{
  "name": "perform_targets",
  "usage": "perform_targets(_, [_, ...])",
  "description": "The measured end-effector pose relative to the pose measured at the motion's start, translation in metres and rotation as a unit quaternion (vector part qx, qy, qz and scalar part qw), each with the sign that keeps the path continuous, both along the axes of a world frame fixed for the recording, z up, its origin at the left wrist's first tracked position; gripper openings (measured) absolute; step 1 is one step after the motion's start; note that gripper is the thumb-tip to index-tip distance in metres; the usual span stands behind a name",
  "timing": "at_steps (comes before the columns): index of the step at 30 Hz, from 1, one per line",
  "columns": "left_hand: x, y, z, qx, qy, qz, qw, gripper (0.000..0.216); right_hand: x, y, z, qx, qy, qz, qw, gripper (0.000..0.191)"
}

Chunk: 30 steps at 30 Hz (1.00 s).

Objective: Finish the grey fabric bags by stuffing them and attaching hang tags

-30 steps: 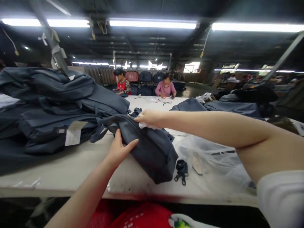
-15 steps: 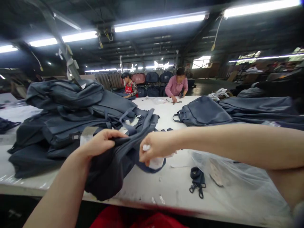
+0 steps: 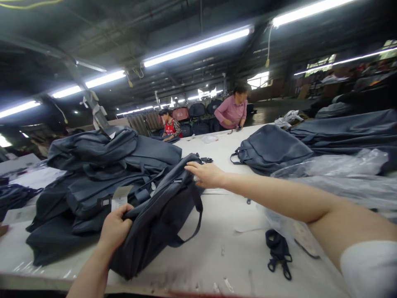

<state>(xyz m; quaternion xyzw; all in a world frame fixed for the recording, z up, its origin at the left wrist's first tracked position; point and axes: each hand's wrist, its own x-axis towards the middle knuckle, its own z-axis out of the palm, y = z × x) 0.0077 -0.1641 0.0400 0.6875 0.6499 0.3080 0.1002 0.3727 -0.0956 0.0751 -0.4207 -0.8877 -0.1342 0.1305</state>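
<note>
A dark blue-grey backpack [image 3: 158, 219] lies tilted on the white table [image 3: 223, 244], its lower end at the near edge. My left hand [image 3: 115, 228] is closed on its near left edge. My right hand [image 3: 204, 174] reaches across and rests on the bag's far top end, fingers curled toward the fabric; a bit of something white shows under the palm. A loose strap loop of the bag [image 3: 189, 223] hangs to the right.
A pile of similar backpacks [image 3: 93, 174] fills the left of the table. Another backpack [image 3: 273, 147] and more dark fabric lie at the right, with clear plastic bags [image 3: 335, 169]. A small black strap with clips [image 3: 279, 252] lies near. Two people work at the far end.
The backpack has been turned and set down longer along the table. My right hand moved from its middle to its far top end; my left hand slid down to the near edge.
</note>
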Motion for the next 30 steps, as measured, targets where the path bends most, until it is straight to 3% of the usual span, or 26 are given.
perform_targets(4, [0.003,0.006,0.002,-0.001,0.018,-0.020,1.000,0.017,-0.008,0.007,-0.001,-0.008,-0.025,-0.008,1.000,0.031])
perform_targets(7, [-0.018,0.015,0.008,-0.033,-0.012,0.024,0.999,0.021,-0.011,-0.001,0.003,0.013,0.002,0.003,1.000,0.024])
perform_targets(9, [-0.028,0.018,0.015,-0.018,-0.084,0.071,0.994,0.024,-0.014,-0.010,0.005,0.034,0.041,0.023,0.998,0.024])
perform_targets(12, [-0.013,0.009,0.033,0.166,-0.198,0.103,0.960,0.022,-0.020,-0.021,0.003,0.042,0.082,0.039,0.995,0.024])
perform_targets(13, [0.001,0.004,0.039,0.241,-0.192,0.088,0.947,0.020,-0.020,-0.022,0.001,0.037,0.087,0.036,0.995,0.024])
perform_targets(15, [0.039,-0.007,0.052,0.312,-0.061,0.021,0.948,0.015,-0.020,-0.020,-0.002,0.023,0.091,0.026,0.995,0.024])
perform_targets(17, [0.077,-0.012,0.063,0.288,0.109,-0.088,0.948,0.015,-0.018,-0.015,-0.004,0.011,0.099,0.011,0.995,0.026])
perform_targets(19, [0.106,-0.006,0.069,0.237,0.205,-0.126,0.941,0.017,-0.016,-0.010,-0.005,0.001,0.112,0.000,0.994,0.027])
perform_targets(25, [0.138,0.030,0.076,0.092,0.288,-0.144,0.942,0.026,-0.012,-0.011,-0.011,0.000,0.106,0.014,0.994,0.028])
perform_targets(30, [0.148,0.032,0.086,0.029,0.328,-0.173,0.928,0.028,-0.009,-0.022,-0.012,-0.004,0.068,0.029,0.997,0.023])
